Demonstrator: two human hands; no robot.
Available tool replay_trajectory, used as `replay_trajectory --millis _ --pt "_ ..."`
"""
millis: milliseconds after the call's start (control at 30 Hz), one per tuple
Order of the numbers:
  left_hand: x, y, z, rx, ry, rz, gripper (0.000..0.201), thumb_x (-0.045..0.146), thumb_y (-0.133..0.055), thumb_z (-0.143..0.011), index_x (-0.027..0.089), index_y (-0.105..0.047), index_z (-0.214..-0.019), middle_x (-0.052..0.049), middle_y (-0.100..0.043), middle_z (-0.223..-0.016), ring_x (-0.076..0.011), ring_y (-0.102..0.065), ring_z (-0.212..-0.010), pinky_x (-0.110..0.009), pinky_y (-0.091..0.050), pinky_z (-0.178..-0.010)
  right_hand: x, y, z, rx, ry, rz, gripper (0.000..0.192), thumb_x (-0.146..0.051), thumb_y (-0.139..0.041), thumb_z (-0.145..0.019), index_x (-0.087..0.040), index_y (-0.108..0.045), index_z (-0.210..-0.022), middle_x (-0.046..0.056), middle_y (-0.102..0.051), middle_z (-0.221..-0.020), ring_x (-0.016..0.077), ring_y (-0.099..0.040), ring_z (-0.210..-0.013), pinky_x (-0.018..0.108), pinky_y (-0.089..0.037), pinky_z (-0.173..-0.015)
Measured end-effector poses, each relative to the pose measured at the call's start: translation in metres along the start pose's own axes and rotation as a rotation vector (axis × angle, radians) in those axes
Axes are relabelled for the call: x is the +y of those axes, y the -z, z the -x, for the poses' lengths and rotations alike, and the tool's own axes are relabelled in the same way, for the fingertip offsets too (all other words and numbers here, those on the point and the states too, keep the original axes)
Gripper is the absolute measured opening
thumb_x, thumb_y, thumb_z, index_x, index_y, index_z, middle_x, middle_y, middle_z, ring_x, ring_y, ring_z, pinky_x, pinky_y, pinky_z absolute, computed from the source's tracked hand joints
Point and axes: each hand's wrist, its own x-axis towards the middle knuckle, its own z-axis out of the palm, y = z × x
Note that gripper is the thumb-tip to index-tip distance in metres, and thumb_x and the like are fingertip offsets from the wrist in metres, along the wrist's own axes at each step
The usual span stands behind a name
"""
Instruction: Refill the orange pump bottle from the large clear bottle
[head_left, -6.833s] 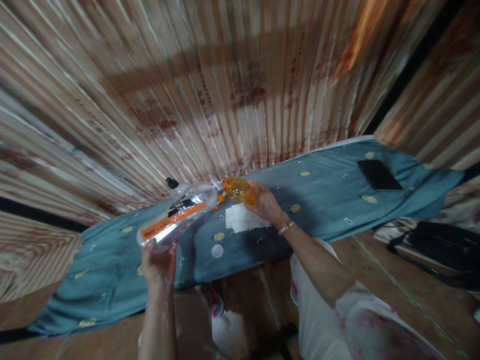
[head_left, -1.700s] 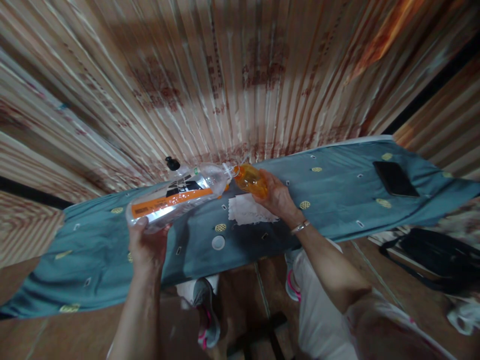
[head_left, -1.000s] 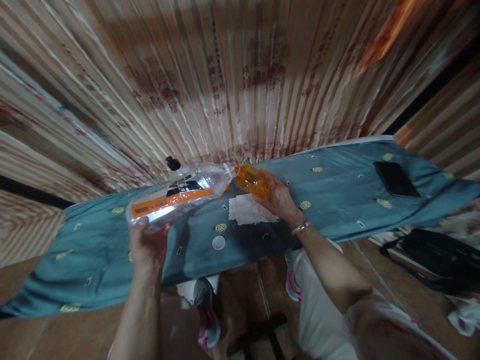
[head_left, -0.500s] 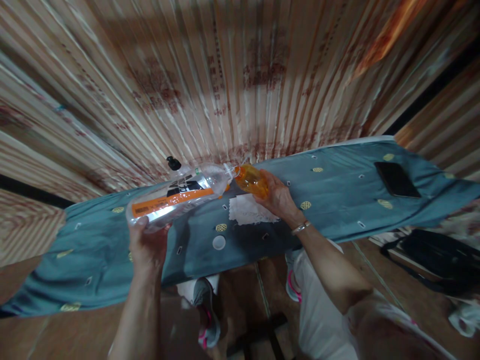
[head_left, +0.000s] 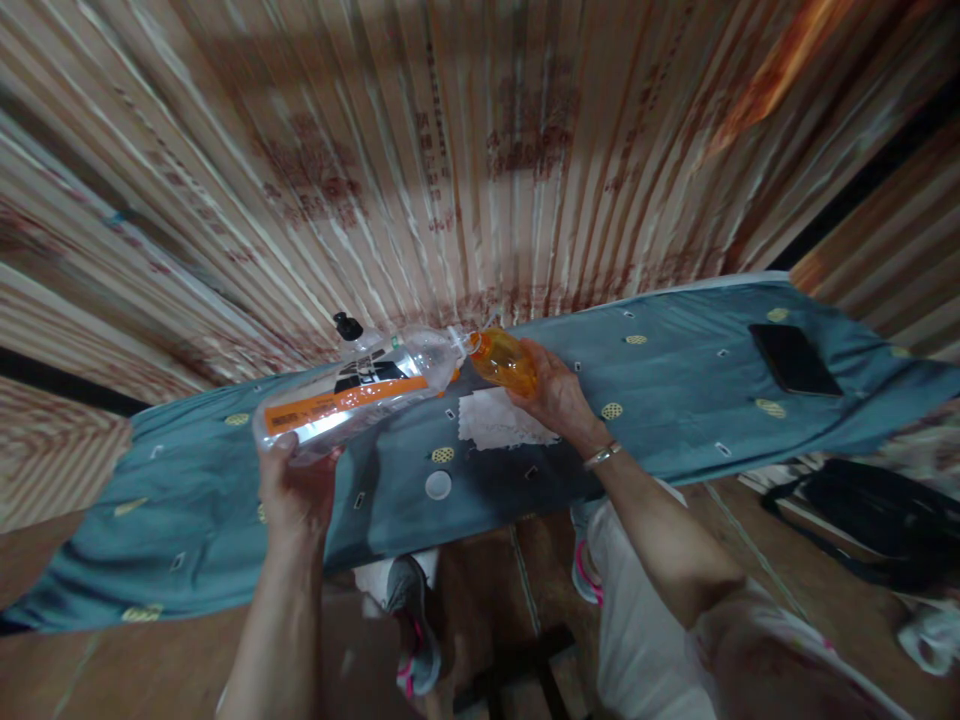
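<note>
Hardly anything has shifted over the last second and a half: both bottles keep the same pose mouth to mouth above the tabletop [head_left: 675, 400], which is draped in a blue-grey patterned cloth, and only the view has settled a touch. That steadiness reads, in my judgement, as a pour held in place rather than one starting or ending.

Largest is the clear bottle [head_left: 360, 395], lying almost level, with an orange band and a dark label patch; the left hand [head_left: 296, 495] grips its base, fingers wrapped closed around it. Its neck meets the small orange bottle [head_left: 504, 362], tilted toward it and clasped by the right hand [head_left: 559, 400], fingers curled shut over its body (a thin bracelet shows at the wrist). Whether liquid is passing I cannot tell.

Beneath them lies a white cloth [head_left: 499, 422], then a round white cap [head_left: 438, 485] near the front edge. A black pump top [head_left: 346, 325] stands behind the clear bottle, and a dark phone [head_left: 795, 358] rests far right.
</note>
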Motion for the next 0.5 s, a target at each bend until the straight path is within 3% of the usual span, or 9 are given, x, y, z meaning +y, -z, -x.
replay_trajectory --millis 500 --pt "-0.0037 0.0035 -0.001 0.04 0.022 0.014 0.053 0.058 -0.103 -0.076 0.031 -0.09 -0.12 -0.01 -0.094 -0.127 -0.0321 -0.087 -0.108 -0.032 -0.065 -0.069 -0.0059 0.0054 -0.0026 -0.004 -0.016 -0.004 0.081 -0.03 -0.09 -0.107 -0.021 -0.06 -0.181 0.025 -0.089 -0.162 0.0466 -0.092 -0.145 0.075 -0.081 -0.126"
